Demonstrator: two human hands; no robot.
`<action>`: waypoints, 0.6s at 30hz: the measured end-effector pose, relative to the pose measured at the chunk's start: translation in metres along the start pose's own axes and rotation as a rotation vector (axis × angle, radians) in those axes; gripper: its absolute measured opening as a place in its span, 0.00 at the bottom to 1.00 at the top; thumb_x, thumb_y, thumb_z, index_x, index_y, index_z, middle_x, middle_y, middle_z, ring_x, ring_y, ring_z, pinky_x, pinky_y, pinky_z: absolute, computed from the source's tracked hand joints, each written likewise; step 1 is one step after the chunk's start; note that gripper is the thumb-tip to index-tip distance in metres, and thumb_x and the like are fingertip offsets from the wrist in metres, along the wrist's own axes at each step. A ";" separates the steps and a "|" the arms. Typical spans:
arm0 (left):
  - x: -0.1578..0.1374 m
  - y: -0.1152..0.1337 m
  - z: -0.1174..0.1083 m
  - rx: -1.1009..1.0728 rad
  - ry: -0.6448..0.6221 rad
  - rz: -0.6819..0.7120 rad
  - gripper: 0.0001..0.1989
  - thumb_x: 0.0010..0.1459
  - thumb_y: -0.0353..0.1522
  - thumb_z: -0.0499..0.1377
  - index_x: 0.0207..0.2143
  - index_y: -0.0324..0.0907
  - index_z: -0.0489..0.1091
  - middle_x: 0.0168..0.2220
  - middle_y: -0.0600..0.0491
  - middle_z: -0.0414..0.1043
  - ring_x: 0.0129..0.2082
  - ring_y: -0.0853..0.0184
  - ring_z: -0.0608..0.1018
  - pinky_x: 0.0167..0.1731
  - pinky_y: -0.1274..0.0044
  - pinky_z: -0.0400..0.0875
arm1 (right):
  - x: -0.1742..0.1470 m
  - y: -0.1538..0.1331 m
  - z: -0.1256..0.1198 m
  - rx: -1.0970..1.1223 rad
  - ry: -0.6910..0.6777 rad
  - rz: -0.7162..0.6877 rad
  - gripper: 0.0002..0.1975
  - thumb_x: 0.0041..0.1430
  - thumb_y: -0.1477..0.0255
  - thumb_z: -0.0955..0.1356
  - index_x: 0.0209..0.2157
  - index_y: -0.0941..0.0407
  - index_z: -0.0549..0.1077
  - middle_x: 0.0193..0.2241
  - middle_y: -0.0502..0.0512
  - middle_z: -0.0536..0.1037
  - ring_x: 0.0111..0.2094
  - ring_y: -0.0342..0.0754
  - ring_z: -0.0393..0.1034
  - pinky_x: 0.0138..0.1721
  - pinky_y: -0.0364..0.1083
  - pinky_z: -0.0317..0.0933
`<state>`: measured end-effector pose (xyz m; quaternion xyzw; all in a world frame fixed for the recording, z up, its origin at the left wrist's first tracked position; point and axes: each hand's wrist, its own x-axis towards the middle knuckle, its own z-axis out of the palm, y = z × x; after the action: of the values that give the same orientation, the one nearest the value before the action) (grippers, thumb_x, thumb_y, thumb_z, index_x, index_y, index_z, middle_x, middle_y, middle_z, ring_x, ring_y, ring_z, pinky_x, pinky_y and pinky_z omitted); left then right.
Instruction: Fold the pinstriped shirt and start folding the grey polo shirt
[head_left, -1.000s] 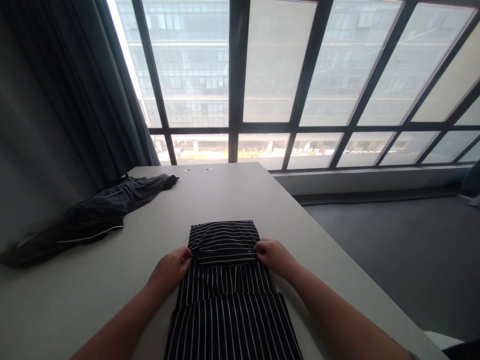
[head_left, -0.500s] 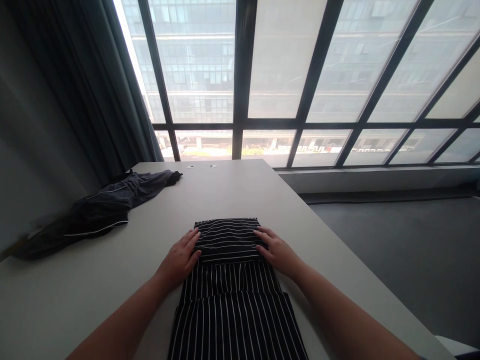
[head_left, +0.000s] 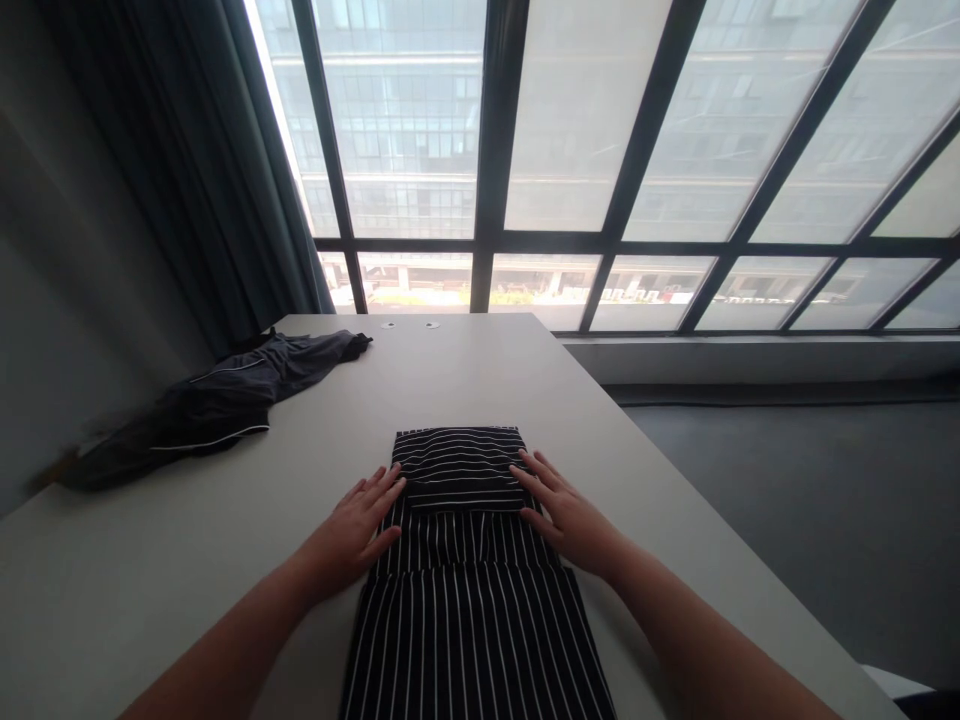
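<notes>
A black cloth with white stripes (head_left: pixel 472 640) lies flat on the table, running from the near edge of the view toward the middle. Its far end is folded over, so the stripes there run crosswise instead of lengthwise. On the left edge of the folded part rest the fingertips of my left hand (head_left: pixel 352 530), fingers stretched out. My right hand (head_left: pixel 566 515) lies at the right edge of the same part, fingers spread and palm down. Neither hand grips the fabric.
The white table (head_left: pixel 465 370) reaches to the windows, with two small round fittings at its far end. A dark garment with white piping (head_left: pixel 225 400) lies crumpled along the left side. A dark curtain (head_left: pixel 180 160) hangs behind it. Grey floor (head_left: pixel 787 480) shows on the right.
Both hands have slid slightly back toward me along the cloth's edges, with the fingers straighter. The view has shifted a little. The folded end keeps its shape.
</notes>
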<state>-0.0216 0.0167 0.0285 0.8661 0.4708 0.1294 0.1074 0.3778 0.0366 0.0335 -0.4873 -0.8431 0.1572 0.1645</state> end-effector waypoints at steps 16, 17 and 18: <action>-0.124 0.042 -0.028 0.190 0.012 0.441 0.38 0.58 0.53 0.68 0.67 0.53 0.67 0.68 0.49 0.69 0.67 0.55 0.73 0.67 0.68 0.67 | -0.153 -0.030 -0.010 0.066 -0.151 -0.186 0.29 0.65 0.81 0.64 0.62 0.44 0.76 0.69 0.57 0.68 0.71 0.57 0.60 0.68 0.61 0.62; -0.124 0.048 -0.029 0.225 0.042 0.483 0.33 0.60 0.49 0.68 0.65 0.52 0.69 0.66 0.49 0.71 0.65 0.56 0.74 0.67 0.68 0.67 | -0.155 -0.034 -0.013 0.049 -0.136 -0.210 0.30 0.63 0.82 0.65 0.62 0.43 0.76 0.69 0.56 0.67 0.71 0.58 0.59 0.68 0.60 0.64; -0.124 0.053 -0.029 0.252 0.072 0.519 0.27 0.63 0.44 0.67 0.63 0.51 0.71 0.64 0.51 0.74 0.63 0.58 0.76 0.67 0.69 0.68 | -0.157 -0.039 -0.014 0.037 -0.120 -0.240 0.31 0.62 0.82 0.66 0.62 0.42 0.76 0.69 0.55 0.67 0.71 0.58 0.59 0.67 0.60 0.65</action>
<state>-0.0542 -0.1146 0.0568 0.9589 0.2495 0.1237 -0.0547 0.4279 -0.1173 0.0427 -0.3697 -0.9005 0.1809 0.1404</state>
